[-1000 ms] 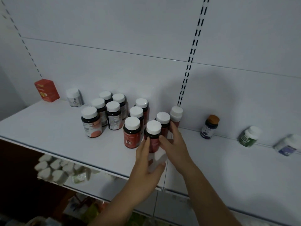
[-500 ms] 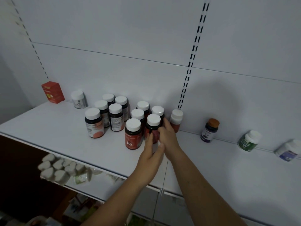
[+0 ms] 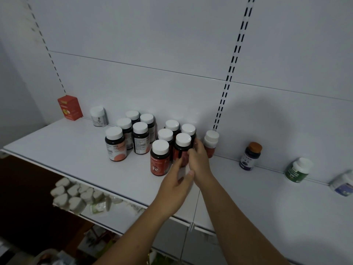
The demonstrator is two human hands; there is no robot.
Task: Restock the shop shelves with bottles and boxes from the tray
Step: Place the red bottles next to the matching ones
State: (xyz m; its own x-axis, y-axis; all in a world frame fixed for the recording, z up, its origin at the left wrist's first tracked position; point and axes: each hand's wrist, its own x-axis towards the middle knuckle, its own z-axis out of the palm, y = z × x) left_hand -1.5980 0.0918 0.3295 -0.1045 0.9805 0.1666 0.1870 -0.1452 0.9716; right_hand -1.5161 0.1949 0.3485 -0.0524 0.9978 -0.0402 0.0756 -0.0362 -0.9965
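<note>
On the white shelf (image 3: pixel 76 150) stands a cluster of dark bottles with red labels and white caps. My right hand (image 3: pixel 199 161) holds the right side of the front-right bottle (image 3: pixel 182 148), fingers curled against it. From the front left, my left hand (image 3: pixel 176 182) reaches in and touches the bottle's lower part with straight fingers. A bottle marked "Fe" (image 3: pixel 160 159) stands just left of it, and three more of the same kind are behind. The tray is not in view.
A second group of dark bottles (image 3: pixel 115 144) stands to the left, then a white jar (image 3: pixel 98 116) and a red box (image 3: pixel 70 108). An orange-capped bottle (image 3: pixel 250 156), a green bottle (image 3: pixel 298 170) and a pale bottle (image 3: pixel 343 183) line the back wall on the right. White-capped items (image 3: pixel 66 196) fill the lower shelf.
Both hands have pushed the front-right bottle and the one behind it back into the cluster. My hands have stayed against the front bottle.
</note>
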